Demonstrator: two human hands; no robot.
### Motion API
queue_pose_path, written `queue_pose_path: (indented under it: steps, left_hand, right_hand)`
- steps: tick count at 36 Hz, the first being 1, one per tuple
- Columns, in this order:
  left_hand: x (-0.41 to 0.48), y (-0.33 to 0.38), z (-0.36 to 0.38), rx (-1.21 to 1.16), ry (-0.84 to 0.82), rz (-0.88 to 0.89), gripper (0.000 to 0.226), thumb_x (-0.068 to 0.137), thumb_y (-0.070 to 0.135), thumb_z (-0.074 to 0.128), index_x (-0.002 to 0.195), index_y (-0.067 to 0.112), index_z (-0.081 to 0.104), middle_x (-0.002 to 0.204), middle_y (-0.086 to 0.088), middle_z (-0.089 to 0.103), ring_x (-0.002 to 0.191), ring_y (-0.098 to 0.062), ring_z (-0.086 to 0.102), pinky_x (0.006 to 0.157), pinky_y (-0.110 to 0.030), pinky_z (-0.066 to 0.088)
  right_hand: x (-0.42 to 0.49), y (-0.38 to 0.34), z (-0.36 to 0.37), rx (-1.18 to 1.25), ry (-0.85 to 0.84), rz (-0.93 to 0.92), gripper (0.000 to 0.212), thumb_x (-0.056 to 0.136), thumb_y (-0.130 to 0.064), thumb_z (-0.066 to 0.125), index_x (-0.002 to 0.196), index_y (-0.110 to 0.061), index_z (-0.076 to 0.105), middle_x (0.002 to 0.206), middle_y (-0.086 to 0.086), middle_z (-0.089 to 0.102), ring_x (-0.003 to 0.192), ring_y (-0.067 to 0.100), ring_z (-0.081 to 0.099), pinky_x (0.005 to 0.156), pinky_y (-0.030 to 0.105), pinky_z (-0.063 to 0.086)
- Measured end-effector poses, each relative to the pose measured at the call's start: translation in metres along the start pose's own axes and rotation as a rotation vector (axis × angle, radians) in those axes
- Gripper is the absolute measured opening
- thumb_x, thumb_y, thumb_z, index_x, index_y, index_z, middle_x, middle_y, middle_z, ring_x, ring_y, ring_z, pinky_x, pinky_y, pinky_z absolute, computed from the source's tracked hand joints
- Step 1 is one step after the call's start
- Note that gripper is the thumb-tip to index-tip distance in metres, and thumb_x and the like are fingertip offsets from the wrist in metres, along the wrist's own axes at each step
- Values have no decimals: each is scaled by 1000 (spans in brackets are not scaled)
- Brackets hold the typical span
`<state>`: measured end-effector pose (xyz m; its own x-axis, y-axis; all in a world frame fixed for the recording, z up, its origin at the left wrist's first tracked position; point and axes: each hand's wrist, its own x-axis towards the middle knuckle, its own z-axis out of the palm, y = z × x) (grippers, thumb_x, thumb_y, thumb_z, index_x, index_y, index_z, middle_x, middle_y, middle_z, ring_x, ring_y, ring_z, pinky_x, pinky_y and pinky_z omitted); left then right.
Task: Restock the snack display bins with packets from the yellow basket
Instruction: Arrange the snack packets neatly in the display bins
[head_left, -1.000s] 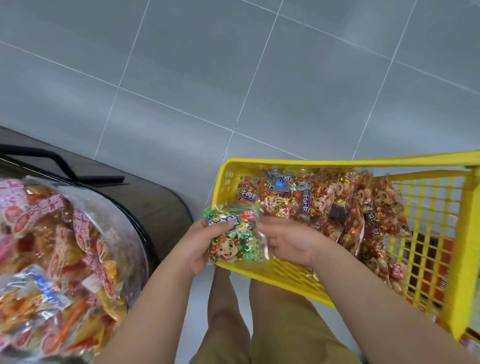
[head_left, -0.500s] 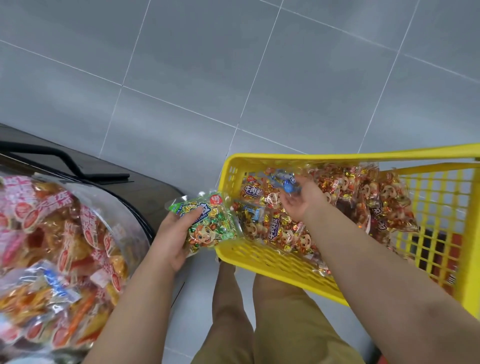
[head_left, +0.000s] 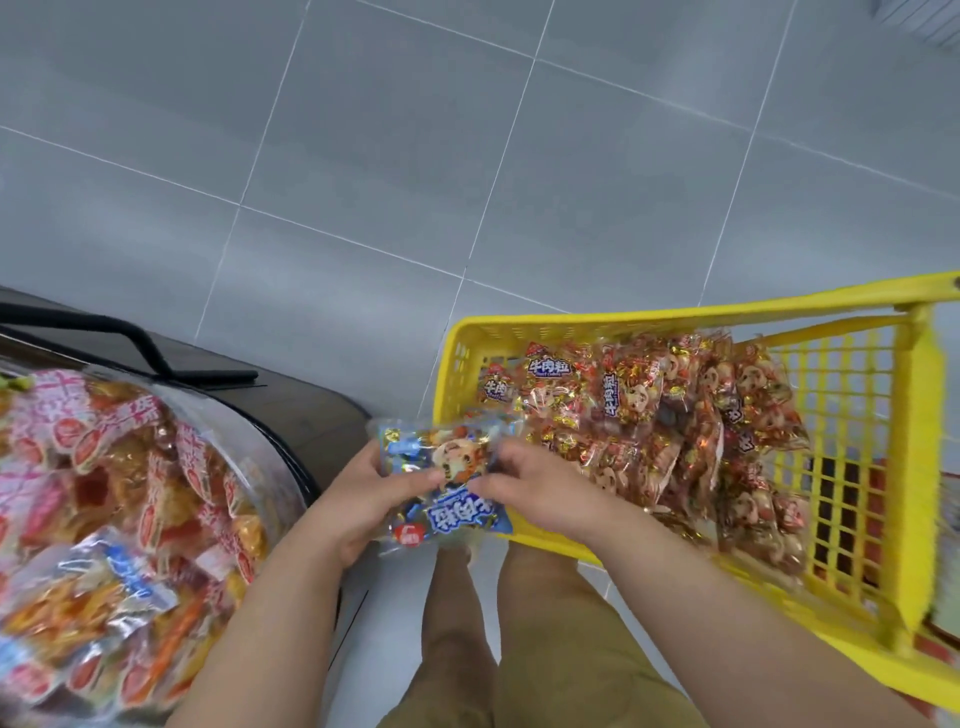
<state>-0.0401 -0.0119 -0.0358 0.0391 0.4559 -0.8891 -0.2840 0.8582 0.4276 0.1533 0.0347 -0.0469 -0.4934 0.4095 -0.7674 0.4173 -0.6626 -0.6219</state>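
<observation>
Yellow plastic lattice basket (head_left: 675, 314), one, at right: heaped with red-and-gold foil snack packets (head_left: 675, 415), too many to count. Blue foil snack packet (head_left: 457, 519), one or perhaps two, overlap unclear: just outside the basket's near-left corner, gripped by left hand (head_left: 363, 504), pinched by right hand (head_left: 530, 488). Clear round display bin (head_left: 249, 441), one, at left: full of pink-and-orange packets (head_left: 130, 467).

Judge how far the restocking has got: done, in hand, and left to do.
Done: the display bin looks well filled. In hand: left hand and right hand grip a blue packet beside the yellow basket. Left: many red packets lie in it.
</observation>
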Motion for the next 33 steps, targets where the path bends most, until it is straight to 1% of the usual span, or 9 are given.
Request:
queue_pose_path:
  steps: [4, 7, 9, 10, 14, 17, 22, 29, 33]
  left_hand:
    - [-2, -9, -13, -99, 67, 3, 54, 53, 7, 84, 103, 7, 65, 85, -15, 75, 69, -27, 73, 55, -33, 57]
    - [-1, -17, -20, -150, 226, 4, 60, 51, 14, 83, 107, 8, 62, 81, -12, 75, 65, -26, 73, 52, -34, 56]
    - [-1, -21, -24, -173, 281, 9, 58, 54, 18, 80, 109, 10, 62, 80, -10, 76, 64, -24, 73, 51, -33, 56]
    - [-1, -23, -26, -185, 298, 9, 58, 55, 20, 80, 110, 11, 62, 81, -10, 76, 66, -25, 73, 52, -34, 56]
    - [-1, -30, -34, -235, 342, 9, 61, 56, 24, 80, 114, 14, 62, 87, -8, 76, 72, -24, 74, 56, -35, 58]
    - [-5, -33, -40, -223, 340, -4, 62, 58, 26, 80, 116, 15, 61, 91, -8, 76, 76, -24, 74, 60, -38, 60]
    - [-18, -32, -45, -172, 305, -15, 62, 61, 26, 79, 118, 12, 60, 95, -10, 75, 79, -26, 74, 60, -35, 59]
    - [-35, -20, -37, -118, 253, 23, 47, 64, 24, 82, 106, 16, 63, 89, -9, 76, 76, -25, 74, 60, -35, 58]
    - [-48, -9, -34, -57, 242, 99, 32, 71, 20, 83, 98, 19, 65, 84, -4, 76, 73, -22, 74, 62, -34, 58]
  right_hand:
    - [13, 6, 20, -69, 6, -59, 13, 88, -33, 64, 80, -25, 57, 64, -20, 57, 62, -8, 49, 61, 12, 38]
    - [34, 21, 18, 40, 356, -51, 12, 89, -35, 61, 95, -25, 58, 91, -11, 62, 88, 7, 57, 76, 15, 42]
    - [50, 35, 9, -127, 610, 27, 26, 87, -28, 65, 107, -13, 58, 107, 5, 60, 100, 21, 56, 86, 29, 46]
    - [57, 42, 4, -190, 646, 91, 35, 85, -25, 67, 113, -7, 55, 110, 9, 58, 103, 25, 55, 88, 36, 47]
    - [81, 62, -3, -181, 573, 276, 57, 79, -25, 73, 125, -7, 45, 118, 11, 52, 105, 27, 55, 90, 39, 48]
    - [91, 69, -2, -204, 547, 244, 43, 83, -23, 70, 120, -11, 52, 102, 3, 59, 90, 20, 57, 72, 26, 42]
    - [87, 74, 2, -287, 483, 234, 34, 88, -27, 65, 118, -13, 57, 92, 3, 58, 80, 18, 51, 68, 25, 37]
    - [28, 59, -7, 199, 685, 169, 21, 87, -30, 65, 101, -17, 56, 85, 4, 59, 67, 14, 54, 58, 26, 43]
    - [-26, 34, -12, 683, 645, 95, 8, 88, -18, 65, 90, -15, 58, 79, 5, 61, 67, 17, 58, 64, 34, 50]
